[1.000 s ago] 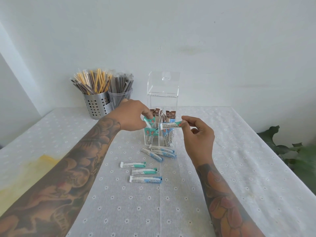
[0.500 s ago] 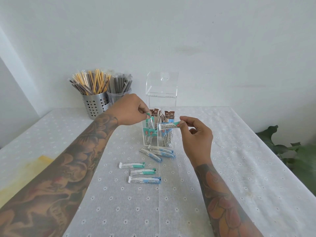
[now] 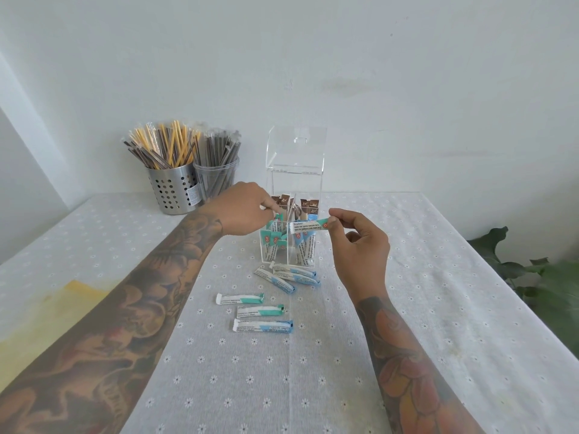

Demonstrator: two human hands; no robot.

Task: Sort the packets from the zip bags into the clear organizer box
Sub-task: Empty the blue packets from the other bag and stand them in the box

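The clear organizer box (image 3: pixel 317 245) stands mid-table with its lid (image 3: pixel 296 148) raised. Brown packets (image 3: pixel 308 203) fill its back compartments, green and blue ones the front. My left hand (image 3: pixel 241 211) reaches over the front left compartment, fingertips pinched on the top of an upright green packet (image 3: pixel 277 219) sunk into it. My right hand (image 3: pixel 357 242) holds another green-and-white packet (image 3: pixel 308 226) level in front of the box's right side. Loose on the cloth lie three blue packets (image 3: pixel 294 275) by the box, two green packets (image 3: pixel 239 298) and one blue packet (image 3: pixel 263 326) nearer me.
A perforated metal holder (image 3: pixel 174 191) and a clear cup (image 3: pixel 216 177), both full of wrapped straws, stand at the back left. A plant (image 3: pixel 548 277) sits beyond the table's right edge. A yellow patch (image 3: pixel 47 308) marks the cloth at left.
My left hand turned its green packet upright and lowered it into the front left compartment. My right hand has kept its packet nearly still beside the box.
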